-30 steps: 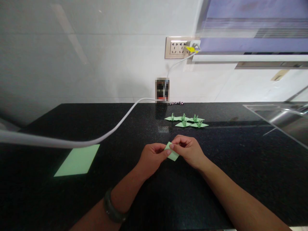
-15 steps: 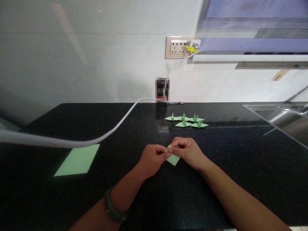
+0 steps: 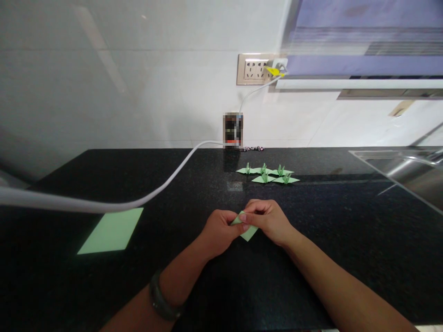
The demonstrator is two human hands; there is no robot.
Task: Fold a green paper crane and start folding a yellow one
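Note:
A small folded piece of light green paper (image 3: 248,234) is pinched between both hands, one corner pointing toward me. My left hand (image 3: 220,232) grips its left side, thumb lying across the front. My right hand (image 3: 269,220) holds the upper right part, its thumb close to the left thumb. Fingers cover much of the paper's upper half, so its folds cannot be fully seen. Beyond the hands, several green folded paper cranes (image 3: 265,177) stand close together in two rows on the black countertop (image 3: 194,184).
Flat green paper (image 3: 110,233) lies at the left, under a white cable (image 3: 166,184) that crosses the view. A pixelated upright object (image 3: 233,130) leans near the wall beside a beaded string (image 3: 254,148). A metal sink (image 3: 422,170) is at the right; a wall socket (image 3: 254,69) is above.
The green paper has turned slightly in the fingers, and its left edge now shows more. My left thumb has slid a little to the right across it. The cranes stay put.

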